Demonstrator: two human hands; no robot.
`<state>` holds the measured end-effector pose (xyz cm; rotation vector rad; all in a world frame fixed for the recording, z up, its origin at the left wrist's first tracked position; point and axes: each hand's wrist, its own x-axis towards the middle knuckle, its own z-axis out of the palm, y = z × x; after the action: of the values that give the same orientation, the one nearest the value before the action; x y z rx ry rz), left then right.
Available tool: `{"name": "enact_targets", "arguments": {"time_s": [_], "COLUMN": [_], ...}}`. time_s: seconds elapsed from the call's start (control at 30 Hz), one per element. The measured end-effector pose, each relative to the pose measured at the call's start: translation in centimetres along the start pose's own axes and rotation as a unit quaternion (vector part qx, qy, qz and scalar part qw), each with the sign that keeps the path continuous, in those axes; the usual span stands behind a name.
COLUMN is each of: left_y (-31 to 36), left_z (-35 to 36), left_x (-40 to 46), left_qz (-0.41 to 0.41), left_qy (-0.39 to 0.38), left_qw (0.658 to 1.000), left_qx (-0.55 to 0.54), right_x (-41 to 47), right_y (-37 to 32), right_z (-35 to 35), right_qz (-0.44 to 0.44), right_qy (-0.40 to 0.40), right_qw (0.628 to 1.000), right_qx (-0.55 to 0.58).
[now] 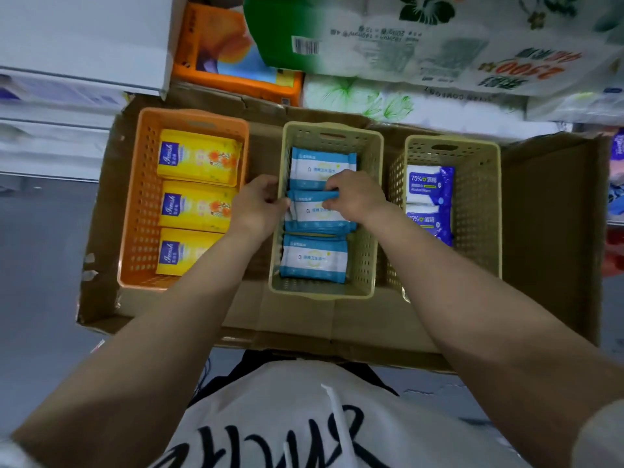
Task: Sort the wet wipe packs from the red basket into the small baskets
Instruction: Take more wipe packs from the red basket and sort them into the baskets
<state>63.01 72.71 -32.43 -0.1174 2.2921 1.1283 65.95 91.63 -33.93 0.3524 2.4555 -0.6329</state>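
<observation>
Both hands, left [258, 206] and right [356, 196], seemingly pinch the middle blue wipe pack [317, 212] inside the centre beige basket [369, 211].

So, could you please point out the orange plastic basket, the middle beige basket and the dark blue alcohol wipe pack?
Orange plastic basket [140, 211]: head view, left wall.
Middle beige basket [366, 251]: head view, right wall.
Dark blue alcohol wipe pack [429, 184]: head view, front face.

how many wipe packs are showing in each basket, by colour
yellow packs in the orange basket: 3
light blue packs in the middle beige basket, the middle one held by the left hand and the right hand: 3
dark blue packs in the right beige basket: 2
total: 8 visible on top; any packs underneath cannot be seen
</observation>
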Motion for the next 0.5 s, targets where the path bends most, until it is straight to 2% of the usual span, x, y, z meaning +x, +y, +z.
{"name": "enact_targets", "arguments": {"time_s": [0.17,0.5], "left_y": [-0.9,-1.4], "left_z": [0.0,0.1], "left_x": [0.5,0.7], "left_qz": [0.012,0.028], "left_qy": [-0.007,-0.023], "left_qw": [1.000,0.999], "left_qx": [-0.004,-0.005], "right_x": [1.1,0.4], "right_y": [-0.4,-1.1], "right_z": [2.2,4.4], "right_qz": [0.055,0.112], "right_qy": [0.021,0.132], "right_qw": [0.998,0.980], "right_qx": [-0.008,-0.095]}}
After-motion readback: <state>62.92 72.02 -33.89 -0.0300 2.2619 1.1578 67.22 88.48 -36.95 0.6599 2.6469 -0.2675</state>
